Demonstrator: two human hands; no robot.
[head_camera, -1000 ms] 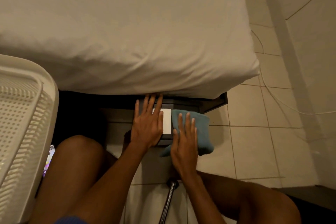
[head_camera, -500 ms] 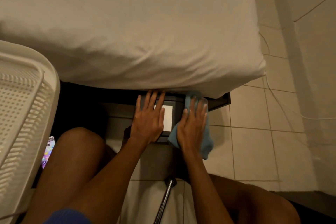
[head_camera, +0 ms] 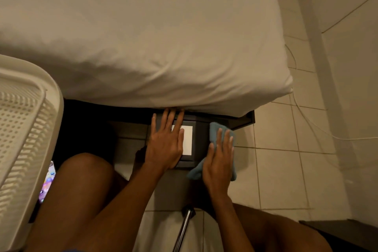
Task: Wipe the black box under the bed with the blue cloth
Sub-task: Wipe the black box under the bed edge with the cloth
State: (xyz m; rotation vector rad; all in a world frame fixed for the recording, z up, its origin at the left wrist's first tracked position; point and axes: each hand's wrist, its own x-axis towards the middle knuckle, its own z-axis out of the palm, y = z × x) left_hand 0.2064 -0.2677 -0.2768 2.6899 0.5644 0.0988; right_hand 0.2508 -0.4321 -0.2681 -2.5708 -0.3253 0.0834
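Observation:
The black box (head_camera: 199,141) sits on the tiled floor, half under the white mattress (head_camera: 143,37), with a white label (head_camera: 188,139) on its top. My left hand (head_camera: 165,145) lies flat on the box's left part, fingers spread, fingertips under the mattress edge. My right hand (head_camera: 219,159) presses the blue cloth (head_camera: 216,131) flat against the box's right side; cloth shows above my fingers and hangs out below my palm. The far end of the box is hidden by the bed.
A white perforated laundry basket (head_camera: 24,139) stands at the left, a lit phone (head_camera: 48,182) beside it on the floor. A metal rod (head_camera: 184,229) lies between my knees. A white cable (head_camera: 306,120) runs over the tiles at the right, near the wall.
My right hand slid the cloth up toward the bed, then back toward me and to the box's right side. My left hand stayed flat on the box.

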